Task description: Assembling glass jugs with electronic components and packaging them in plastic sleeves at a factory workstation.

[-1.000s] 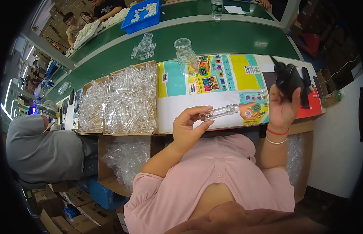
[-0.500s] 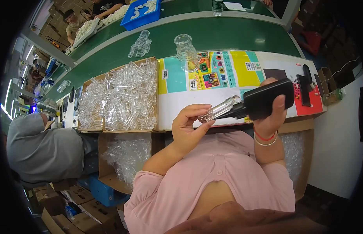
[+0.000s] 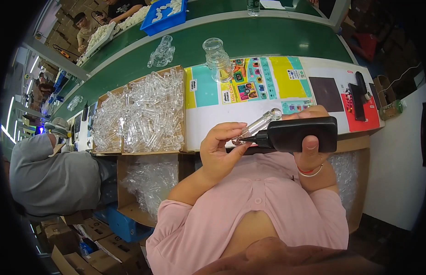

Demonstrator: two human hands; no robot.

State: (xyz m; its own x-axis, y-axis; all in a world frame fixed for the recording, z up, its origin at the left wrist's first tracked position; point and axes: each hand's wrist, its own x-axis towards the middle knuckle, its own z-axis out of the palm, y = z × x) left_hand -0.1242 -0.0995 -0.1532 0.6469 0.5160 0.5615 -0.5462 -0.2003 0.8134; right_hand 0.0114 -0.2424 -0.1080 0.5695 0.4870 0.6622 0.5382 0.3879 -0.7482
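Note:
My left hand (image 3: 220, 149) pinches one end of a clear glass-like tube piece (image 3: 258, 124) between thumb and fingers; its rounded end points away to the upper right. In my right hand (image 3: 311, 149) is a black squeeze bottle (image 3: 302, 134) with a narrow nozzle, lying nearly level. The nozzle tip is at the pinched end of the clear piece, near my left thumb; whether it touches I cannot tell. Just left of my hands, a cardboard tray (image 3: 183, 110) is heaped with similar clear pieces (image 3: 151, 114).
A clear ringed vessel (image 3: 217, 62) stands beyond my hands on a printed cardboard sheet (image 3: 203, 126). More clear parts (image 3: 161, 51) lie on the green table (image 3: 277, 41). At the right are dark flat objects (image 3: 357, 101). A person in grey (image 3: 57, 174) sits at left; a blue bin (image 3: 163, 18) is behind.
My right hand has lowered and levelled the black bottle, bringing its nozzle closer to the pinched end of the clear piece. My left hand has barely moved.

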